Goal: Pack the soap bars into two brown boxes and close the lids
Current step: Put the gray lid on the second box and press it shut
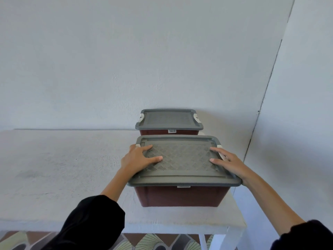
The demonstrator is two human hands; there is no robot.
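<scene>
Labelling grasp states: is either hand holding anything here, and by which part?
Nothing is gripped: the left hand and right hand lie flat on the grey lid of the near box, pressing its left and right ends.

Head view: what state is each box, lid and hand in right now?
Near box: covered by its lid, contents hidden.
Near lid: lying flat on the near box; cannot tell whether it is latched.
Far box: covered by its lid, untouched.
Far lid: seated on the far box.
Left hand: spread flat, pressing the near lid's left end.
Right hand: flat on the near lid's right end.
</scene>
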